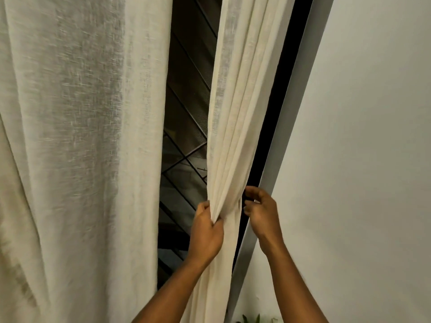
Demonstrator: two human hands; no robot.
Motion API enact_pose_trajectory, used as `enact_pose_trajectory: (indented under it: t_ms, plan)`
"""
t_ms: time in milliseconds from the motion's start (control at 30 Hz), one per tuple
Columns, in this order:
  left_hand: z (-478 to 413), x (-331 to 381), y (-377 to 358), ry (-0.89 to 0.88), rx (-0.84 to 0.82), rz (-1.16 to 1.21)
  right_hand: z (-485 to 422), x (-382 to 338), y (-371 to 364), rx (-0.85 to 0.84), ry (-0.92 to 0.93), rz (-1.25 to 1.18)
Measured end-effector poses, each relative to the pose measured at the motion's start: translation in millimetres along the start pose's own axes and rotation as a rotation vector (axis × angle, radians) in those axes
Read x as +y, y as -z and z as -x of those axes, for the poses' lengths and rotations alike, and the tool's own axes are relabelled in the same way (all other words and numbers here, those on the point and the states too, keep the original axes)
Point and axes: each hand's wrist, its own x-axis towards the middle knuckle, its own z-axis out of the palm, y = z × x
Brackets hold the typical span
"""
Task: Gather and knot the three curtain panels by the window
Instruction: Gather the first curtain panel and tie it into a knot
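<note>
A cream curtain panel (235,127) hangs in narrow folds right of centre, in front of the dark window. My left hand (206,231) grips its bunched left folds at about waist height of the panel. My right hand (261,210) is at the panel's right edge, fingers curled, just beside the cloth; I cannot tell whether it holds any fabric. A second, wider cream panel (77,148) hangs spread out on the left, untouched. A third panel is not in view.
Between the panels shows the dark window (184,117) with a diagonal metal grille. A grey window frame (289,127) runs slanted beside a plain white wall (363,159). Green leaves (253,319) peek in at the bottom edge.
</note>
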Motion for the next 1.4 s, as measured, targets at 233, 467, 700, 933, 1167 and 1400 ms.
enact_pose_trajectory:
  t_ms: [233, 467, 700, 933, 1167, 1400]
  plan:
    - [0, -4, 9, -0.027, -0.030, 0.041, -4, 34, -2, -0.337, -0.078, 0.203]
    - [3, -20, -1, 0.019, -0.210, 0.096, -7, 37, -15, -0.297, -0.057, 0.060]
    - [-1, -19, -18, 0.037, -0.159, -0.208, -4, 39, -16, -0.265, -0.052, -0.513]
    - [1, -42, -32, 0.032, -0.356, -0.234, 7, 41, -27, -0.313, -0.099, -0.182]
    - [-32, -69, -13, -0.015, -0.380, 0.055, -8, 45, -21, 0.022, -0.169, -0.097]
    - [-67, -50, 8, 0.165, -0.501, 0.161, -11, 42, -30, -0.067, -0.294, -0.170]
